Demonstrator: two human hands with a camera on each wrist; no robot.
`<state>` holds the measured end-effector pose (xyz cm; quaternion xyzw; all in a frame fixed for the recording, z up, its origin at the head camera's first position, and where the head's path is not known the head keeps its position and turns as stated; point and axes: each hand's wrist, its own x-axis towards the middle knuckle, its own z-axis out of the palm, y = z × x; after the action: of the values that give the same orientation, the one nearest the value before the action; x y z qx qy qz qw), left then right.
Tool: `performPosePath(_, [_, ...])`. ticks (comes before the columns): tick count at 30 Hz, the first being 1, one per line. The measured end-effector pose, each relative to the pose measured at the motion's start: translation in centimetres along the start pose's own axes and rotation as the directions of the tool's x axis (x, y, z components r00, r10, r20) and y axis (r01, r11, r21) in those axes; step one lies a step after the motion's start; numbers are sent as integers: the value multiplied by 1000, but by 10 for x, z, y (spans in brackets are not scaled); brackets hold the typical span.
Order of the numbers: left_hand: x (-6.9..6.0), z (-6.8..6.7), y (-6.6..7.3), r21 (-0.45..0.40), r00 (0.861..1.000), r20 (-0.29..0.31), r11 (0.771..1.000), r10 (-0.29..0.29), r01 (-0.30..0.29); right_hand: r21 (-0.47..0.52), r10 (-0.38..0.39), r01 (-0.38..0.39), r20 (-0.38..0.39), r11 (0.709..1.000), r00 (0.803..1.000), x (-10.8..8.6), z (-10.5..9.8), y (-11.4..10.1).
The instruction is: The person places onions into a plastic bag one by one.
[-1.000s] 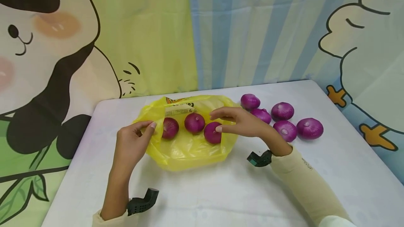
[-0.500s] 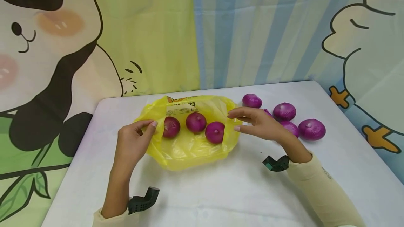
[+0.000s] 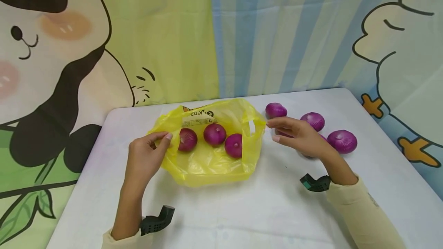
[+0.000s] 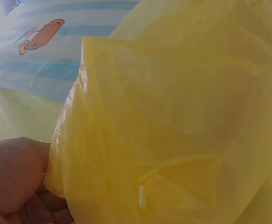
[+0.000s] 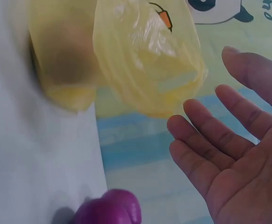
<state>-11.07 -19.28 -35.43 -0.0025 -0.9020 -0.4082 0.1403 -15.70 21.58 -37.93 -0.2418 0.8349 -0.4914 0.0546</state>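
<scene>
A yellow plastic bag (image 3: 211, 178) lies on the table with its mouth facing up. Inside it sit three red onions, the left one (image 3: 188, 140), the middle one (image 3: 214, 134) and the right one (image 3: 234, 146), which the bag's edge partly covers. My left hand (image 3: 145, 160) pinches the bag's left rim between thumb and fingers; the left wrist view shows the film (image 4: 140, 121) beside that hand. Just right of the bag is my right hand (image 3: 304, 137), its fingers (image 5: 215, 130) extended and apart from the film, holding nothing. Behind it, more onions are partly hidden.
Several loose red onions lie on the table's right side, among them a rear one (image 3: 275, 110) and the rightmost one (image 3: 342, 141). The table (image 3: 221, 218) has a white cover. A printed cloth backdrop (image 3: 173, 49) stands behind it.
My right hand has drawn back to the right, out from over the bag's mouth. The bag's right rim now stands higher and wider. My left hand keeps its hold.
</scene>
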Motion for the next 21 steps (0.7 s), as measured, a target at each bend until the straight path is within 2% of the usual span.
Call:
performPosePath(7, [0,0,2,-1,1000,5,1000,-13,13,-126,33,-41,-64,991,997,-13,-12,8])
performPosePath(11, [0,-1,2,4,1000,7,1000,-20,20,-163,61,-78,-105,984,993,-18,-17,11])
performPosePath(17, [0,-1,1,9,1000,8,1000,-27,27,-192,110,-136,-140,972,984,-22,-23,19])
performPosePath(21, [1,0,1,3,999,11,999,-33,33,-176,126,-152,-152,973,980,-27,-29,29])
